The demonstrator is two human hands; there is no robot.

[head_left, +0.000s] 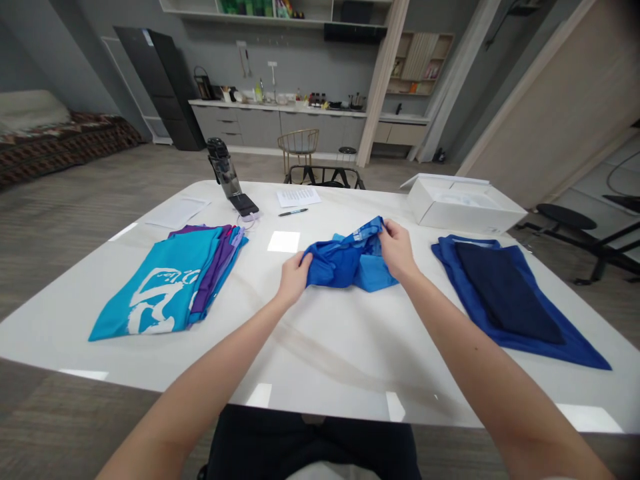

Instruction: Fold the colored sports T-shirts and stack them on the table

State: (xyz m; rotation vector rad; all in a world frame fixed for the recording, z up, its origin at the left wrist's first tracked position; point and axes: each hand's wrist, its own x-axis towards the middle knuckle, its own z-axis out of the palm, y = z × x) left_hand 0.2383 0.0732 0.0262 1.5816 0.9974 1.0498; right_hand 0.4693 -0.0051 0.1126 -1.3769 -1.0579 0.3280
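A blue cloth garment (337, 263), darker and lighter blue with a bit of white print, is bunched up over the middle of the white table (320, 347). My left hand (294, 275) pinches its left end. At its upper right corner, my right hand (396, 248) grips the raised edge. The lighter blue part hangs below, near the tabletop. On the left lies a stack of folded garments (165, 287), turquoise with white lettering on top and purple ones beneath. To the right, a dark navy folded cloth (505, 290) rests on blue folded garments (575, 350).
A white open box (450, 207) stands at the back right of the table. Behind the left stack are a dark bottle (223, 167), a phone (244, 205) and paper sheets (179, 212). A pen (293, 213) lies by a printed sheet (299, 196). Chairs (325, 177) stand beyond the far edge.
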